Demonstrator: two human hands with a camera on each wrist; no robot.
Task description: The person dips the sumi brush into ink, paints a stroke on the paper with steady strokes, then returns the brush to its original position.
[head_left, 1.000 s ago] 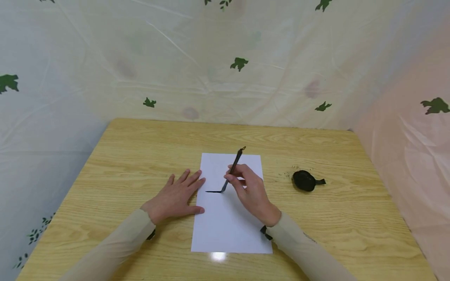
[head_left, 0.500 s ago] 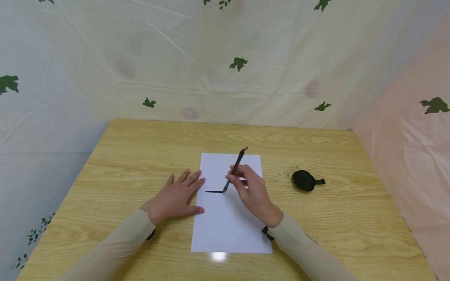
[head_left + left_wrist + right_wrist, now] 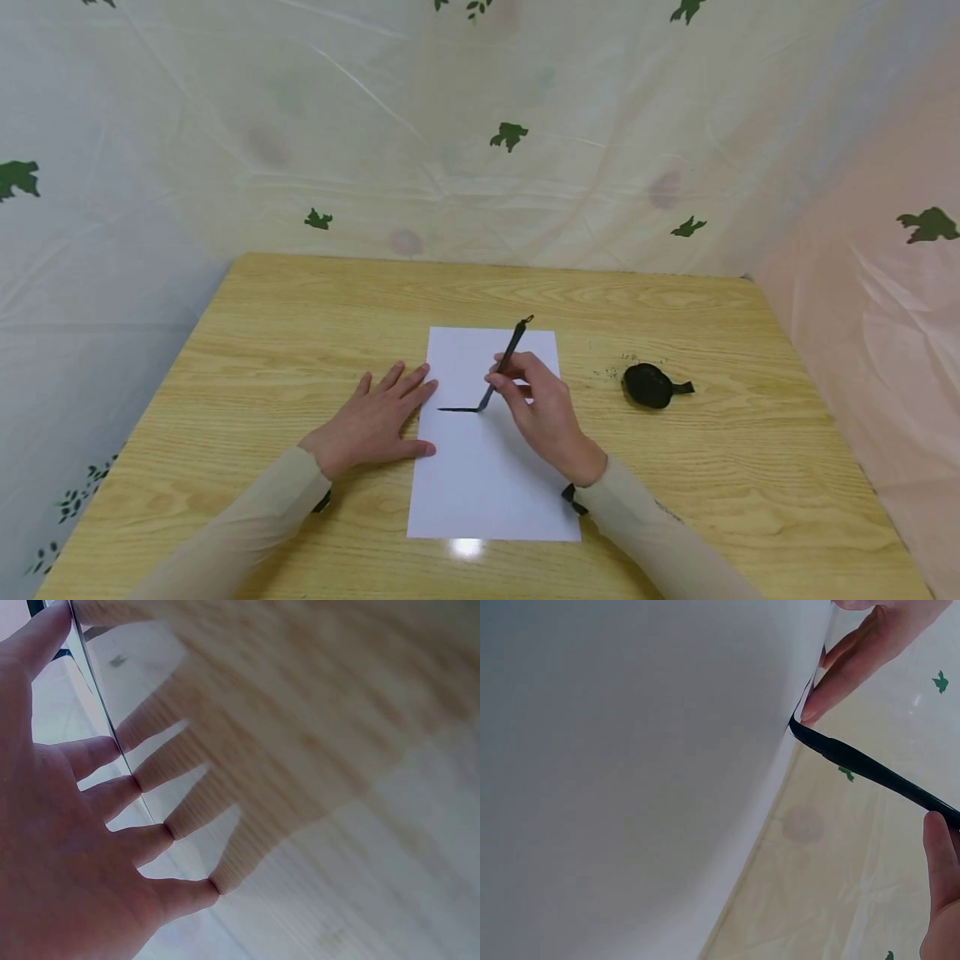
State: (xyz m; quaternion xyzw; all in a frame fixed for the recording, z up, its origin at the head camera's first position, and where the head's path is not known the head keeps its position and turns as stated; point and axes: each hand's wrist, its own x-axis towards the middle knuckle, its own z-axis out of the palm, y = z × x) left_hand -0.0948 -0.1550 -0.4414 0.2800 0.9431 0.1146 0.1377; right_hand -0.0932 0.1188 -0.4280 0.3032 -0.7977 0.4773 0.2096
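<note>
My right hand (image 3: 543,412) pinches a dark brush (image 3: 512,346) by its handle, between thumb and fingers. In the right wrist view the brush (image 3: 870,766) has its bent tip on the white paper (image 3: 487,492). A thin black stroke (image 3: 456,409) runs from near the sheet's left side to that tip. My left hand (image 3: 372,425) lies flat with spread fingers over the left edge of the paper, its fingertips and thumb on the sheet. The left wrist view shows the fingertips (image 3: 196,894) pressed down on the surface.
To the right of the paper sits a small black pan-shaped dish (image 3: 648,386) with a short handle, dark specks (image 3: 622,365) beside it. The wooden table (image 3: 315,308) is bounded by pale hanging sheets (image 3: 375,125) with green leaf shapes at the back and sides.
My right hand and the brush have slid slightly to the right, and the black stroke has grown longer that way. The left hand has stayed in place.
</note>
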